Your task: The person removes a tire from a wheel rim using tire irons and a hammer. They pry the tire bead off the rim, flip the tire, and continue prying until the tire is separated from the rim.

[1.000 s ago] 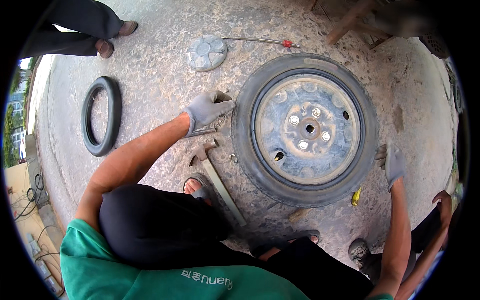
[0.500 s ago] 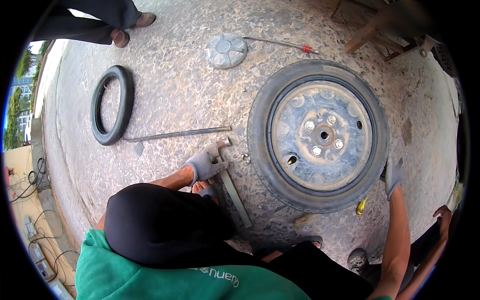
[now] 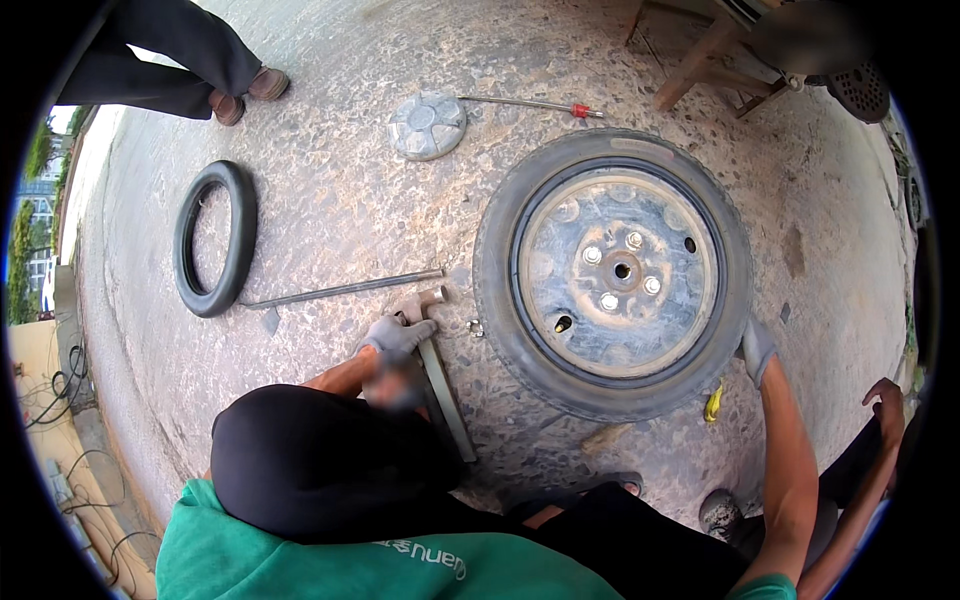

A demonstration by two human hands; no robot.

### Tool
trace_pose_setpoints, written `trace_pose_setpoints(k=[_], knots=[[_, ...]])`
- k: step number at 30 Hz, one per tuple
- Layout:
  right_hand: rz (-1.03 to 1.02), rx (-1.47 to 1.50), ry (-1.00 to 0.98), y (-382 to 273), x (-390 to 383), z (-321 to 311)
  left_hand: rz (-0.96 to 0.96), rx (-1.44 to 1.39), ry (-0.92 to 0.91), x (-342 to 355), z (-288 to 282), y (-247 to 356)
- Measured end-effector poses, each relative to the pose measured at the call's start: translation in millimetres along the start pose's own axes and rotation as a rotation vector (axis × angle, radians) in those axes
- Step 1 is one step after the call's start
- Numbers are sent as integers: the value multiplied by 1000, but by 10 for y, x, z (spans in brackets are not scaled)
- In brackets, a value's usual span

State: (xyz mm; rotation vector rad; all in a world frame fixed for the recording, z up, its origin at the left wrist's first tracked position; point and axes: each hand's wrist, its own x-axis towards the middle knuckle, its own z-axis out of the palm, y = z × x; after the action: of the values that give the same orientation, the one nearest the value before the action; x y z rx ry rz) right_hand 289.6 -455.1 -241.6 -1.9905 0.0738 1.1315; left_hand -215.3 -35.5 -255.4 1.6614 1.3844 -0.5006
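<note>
My left hand (image 3: 397, 334), in a grey glove, is closed round a hammer (image 3: 448, 405) close to its head; the long flat-sided handle slants down toward my foot. Right of it, a wheel (image 3: 620, 375) with a black tyre and a worn steel rim lies face up, several nuts round its hub. My right hand (image 3: 760, 352), also gloved, is at the tyre's right edge, its fingers partly hidden against the sidewall. Between hammer and wheel lies a small metal piece (image 3: 476, 328). A yellow-handled tool (image 3: 713, 403) rests below the tyre.
A black inner tube or small tyre (image 3: 243, 245) lies at left, with a long metal bar (image 3: 345, 288) beside it. Beyond are a round grey cover (image 3: 428, 127) and a rod with a red band (image 3: 580, 110). Another person's legs (image 3: 180, 60) stand far left; another's arm (image 3: 850, 500) shows at right.
The whole view has shifted, so the wheel appears farther left. My right hand's fingers, earlier stretched out past the tyre, now lie close against its edge. My left hand keeps the hammer.
</note>
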Motion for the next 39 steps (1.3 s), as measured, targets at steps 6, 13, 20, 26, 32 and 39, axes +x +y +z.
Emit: trace_pose_setpoints(k=[6, 13, 20, 26, 32, 39], knots=[[-39, 138, 13, -262, -123, 83, 57, -228, 19, -165, -552, 850], [-197, 374, -161, -778, -307, 465, 113, 149, 118, 669, -1428, 1715], [-164, 404, -202, -917, -264, 580, 307, 6, 408, 1010, -1371, 1873], [-135, 485, -269, -830, -176, 471, 326, -382, -79, 737, -384, 1843], [-128, 530, -256, -947, -187, 572, 384, -495, -71, 750, -27, 1830], [-143, 684, -303, -1018, -600, 717, 284, -464, 168, 394, -134, 1994]])
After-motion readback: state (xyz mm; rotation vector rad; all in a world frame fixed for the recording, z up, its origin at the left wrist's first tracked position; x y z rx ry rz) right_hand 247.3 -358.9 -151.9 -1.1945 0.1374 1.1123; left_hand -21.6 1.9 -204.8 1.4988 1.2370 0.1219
